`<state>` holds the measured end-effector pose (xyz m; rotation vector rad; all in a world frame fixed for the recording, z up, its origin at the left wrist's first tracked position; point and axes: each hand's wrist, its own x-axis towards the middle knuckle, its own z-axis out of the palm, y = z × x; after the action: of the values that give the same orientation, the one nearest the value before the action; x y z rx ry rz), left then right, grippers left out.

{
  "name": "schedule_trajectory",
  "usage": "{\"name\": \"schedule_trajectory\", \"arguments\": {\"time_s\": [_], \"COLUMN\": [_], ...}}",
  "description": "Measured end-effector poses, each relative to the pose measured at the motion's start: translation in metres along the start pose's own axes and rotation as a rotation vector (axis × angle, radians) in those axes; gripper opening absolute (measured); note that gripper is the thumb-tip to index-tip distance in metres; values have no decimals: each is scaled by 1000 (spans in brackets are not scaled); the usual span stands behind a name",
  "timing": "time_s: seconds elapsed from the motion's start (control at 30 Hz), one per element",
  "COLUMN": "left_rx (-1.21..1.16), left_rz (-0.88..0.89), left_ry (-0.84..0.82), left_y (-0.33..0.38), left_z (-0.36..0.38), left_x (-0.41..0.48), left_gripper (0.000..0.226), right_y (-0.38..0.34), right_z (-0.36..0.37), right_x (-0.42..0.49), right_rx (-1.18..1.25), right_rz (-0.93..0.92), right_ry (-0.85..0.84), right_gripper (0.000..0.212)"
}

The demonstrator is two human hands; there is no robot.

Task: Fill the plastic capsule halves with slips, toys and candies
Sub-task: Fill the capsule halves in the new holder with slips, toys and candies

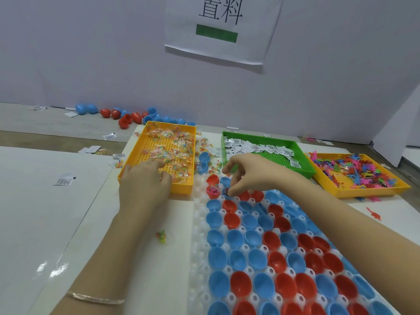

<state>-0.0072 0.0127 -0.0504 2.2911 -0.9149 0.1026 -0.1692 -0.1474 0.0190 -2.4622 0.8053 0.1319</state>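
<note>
Right hand [247, 176], mid-frame: fingers curled down and bunched at the mouth of a blue half [227, 192] in the rack's far row. Something dark under the fingertips, too small to name; pinched or merely touched, cannot tell. Left hand [145, 180], left of centre: nearly flat, fingers fairly straight, laid on packets in the candy tray [179, 189], gripping nothing visible. Likely fetching the next filling during the other hand's drop.

Lower right: white rack [200, 246] with rows of red and blue capsule halves [218, 284] seated mouth-up, presumably to free both hands. Nearly all apparently empty; one red half [213, 190] beside the blue half with filling inside.

Just beyond, side by side for short reaches: candies [168, 153], green tray [304, 160] of slips [261, 147], toy tray [368, 193] with toys [363, 169].

Upper left, along the wall: loose capsules [127, 117].
</note>
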Motion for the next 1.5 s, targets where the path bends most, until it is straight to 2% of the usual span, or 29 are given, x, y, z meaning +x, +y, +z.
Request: {"name": "schedule_trajectory", "arguments": {"time_s": [0.07,0.2,0.27,0.33,0.47,0.6,0.7,0.77,0.87,0.93,1.03,1.13,1.23,1.33,1.43,1.5], "left_rx": [14,117,96,54,-38,-82,-46,-49,-101,-94,-118,-310,-439,-330,-182,-92], "left_rz": [-16,19,44,48,4,-47,-35,-28,-24,-9,22,2,-47,-44,18,28], "left_ry": [-2,-75,-72,-68,-102,-60,-3,6,16,-5,-3,90,169,156,165,108], "left_y": [-2,-6,-7,-8,-14,-19,-18,-15,-15,-15,-14,-16,-14,-12,-9,-7], "left_z": [-1,1,1,-1,-2,-1,0,0,0,-1,-2,0,-1,-1,-2,-4], "left_x": [3,4,2,3,9,14,15,15,15,14,10,10,11,10,6,7], "left_gripper": [32,32,31,28,25,23,31,37,35,35,36,17,16,23,30,47], "right_y": [2,-2,-9,-18,-40,-53,-64,-68,-67,-67,-62,-55,-52,-52,-53,-51], "right_z": [-10,-23,-24,-19,-1,13,14,16,24,27,25,19,12,9,5,2], "right_x": [2,29,54,82,132,150,137,120,100,92,89,87,83,80,75,71], "right_rx": [59,241,326,312,-3,-629,-743,-738,-588,-446,-250,81,348,394,469,499], "right_rz": [-2,-60,-53,-69,-166,-138,-192,-270,-451,-513,-483,-406,-354,-323,-327,-329], "right_ry": [1,222,255,254,166,-28,-121,-172,-89,-32,24,118,154,205,289,331], "right_gripper": [40,15,14,17,41,73,82,77,44,30,26,25,23,23,10,12]}}
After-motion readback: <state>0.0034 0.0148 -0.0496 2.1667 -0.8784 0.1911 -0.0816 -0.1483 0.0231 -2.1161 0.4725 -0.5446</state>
